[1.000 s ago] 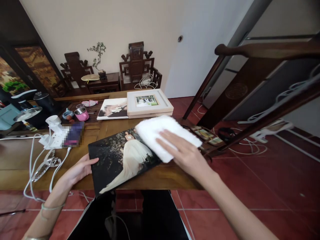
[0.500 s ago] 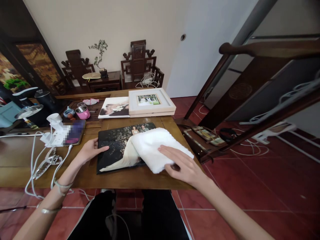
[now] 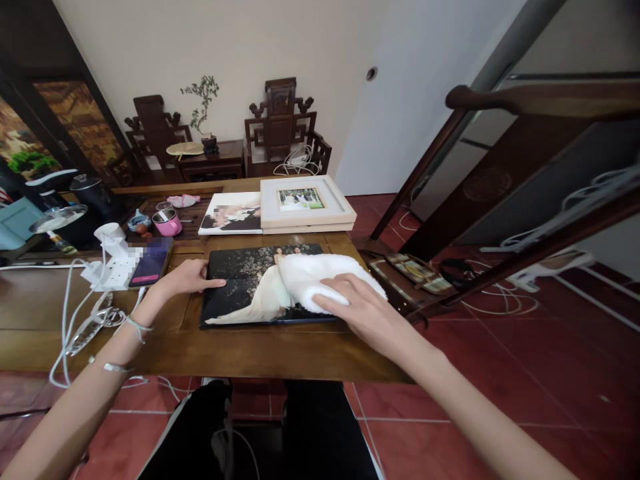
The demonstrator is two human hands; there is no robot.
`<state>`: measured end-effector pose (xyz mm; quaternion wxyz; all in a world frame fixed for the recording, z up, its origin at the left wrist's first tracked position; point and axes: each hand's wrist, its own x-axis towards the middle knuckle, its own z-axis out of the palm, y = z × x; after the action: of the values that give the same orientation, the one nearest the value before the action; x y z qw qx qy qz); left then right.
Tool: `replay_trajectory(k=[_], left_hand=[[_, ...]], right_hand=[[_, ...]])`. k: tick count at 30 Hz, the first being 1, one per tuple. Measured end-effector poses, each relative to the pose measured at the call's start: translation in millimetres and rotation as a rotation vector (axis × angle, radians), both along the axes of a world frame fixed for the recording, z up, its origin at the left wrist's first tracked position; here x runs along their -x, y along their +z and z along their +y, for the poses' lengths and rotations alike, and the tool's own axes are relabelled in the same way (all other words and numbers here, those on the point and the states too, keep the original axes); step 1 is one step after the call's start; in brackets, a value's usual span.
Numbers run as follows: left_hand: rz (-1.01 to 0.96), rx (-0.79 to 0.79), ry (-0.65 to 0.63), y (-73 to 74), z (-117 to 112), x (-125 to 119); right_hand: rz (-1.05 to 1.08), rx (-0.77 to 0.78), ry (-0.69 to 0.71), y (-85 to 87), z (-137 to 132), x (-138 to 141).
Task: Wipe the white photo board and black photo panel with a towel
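Note:
A dark wedding photo panel lies flat on the wooden table before me. Its left edge is gripped by my left hand, thumb on top and the other fingers curled at the side. My right hand is closed on a bunched white towel, which rests on the panel's right part and covers it there. Part of the towel is folded up under my thumb. Behind the panel are a pale framed photo and a white-edged photo print.
At the left stand a power strip with white cables, a phone and a pink cup. A crystal-like ornament lies near the front edge. A wooden chair stands close by on the right.
The panel has shifted slightly right and away from me, with my left hand on its edge. My right hand has bunched the towel, which lay flatter before.

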<state>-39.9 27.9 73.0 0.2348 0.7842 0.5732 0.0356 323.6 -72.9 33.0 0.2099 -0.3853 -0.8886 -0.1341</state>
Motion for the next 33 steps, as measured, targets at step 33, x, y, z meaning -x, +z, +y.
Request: replay_trajectory(k=[33], left_hand=[[-0.152,-0.490,0.072,-65.2,-40.8,-26.1]], right_hand=[[-0.073,0.203,-0.094,-13.0,37.3,-15.5]])
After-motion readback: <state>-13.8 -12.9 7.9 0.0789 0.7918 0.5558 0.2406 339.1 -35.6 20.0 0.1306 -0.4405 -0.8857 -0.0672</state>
